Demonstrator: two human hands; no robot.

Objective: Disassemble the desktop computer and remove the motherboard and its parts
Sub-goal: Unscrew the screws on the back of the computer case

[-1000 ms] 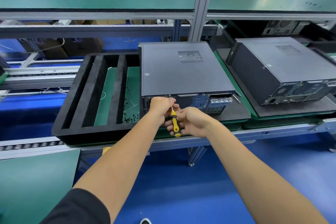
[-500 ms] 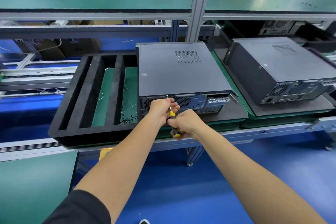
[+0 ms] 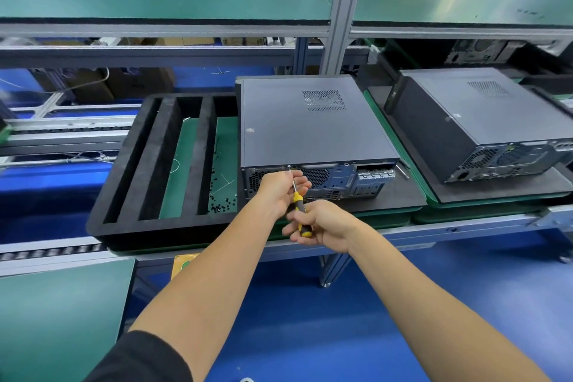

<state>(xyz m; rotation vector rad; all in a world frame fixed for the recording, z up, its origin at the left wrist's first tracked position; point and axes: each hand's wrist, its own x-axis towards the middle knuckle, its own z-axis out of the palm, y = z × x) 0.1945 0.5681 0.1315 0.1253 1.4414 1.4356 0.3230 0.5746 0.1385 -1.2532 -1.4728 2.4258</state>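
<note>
At the near rear edge of the flat grey metal desktop computer [image 3: 313, 124] | right hand [image 3: 325, 225] grips yellow-and-black screwdriver [image 3: 299, 211], tip at top-edge screw | left hand [image 3: 279, 187] pinches its shaft | black slotted foam tray [image 3: 148, 170] just beside, left.

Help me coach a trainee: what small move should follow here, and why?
Probably keep turning the screwdriver with the right hand. Its tip sits at a screw on the top rear edge of the desktop computer, the left hand steadies the shaft, and the cover is still on.
</note>
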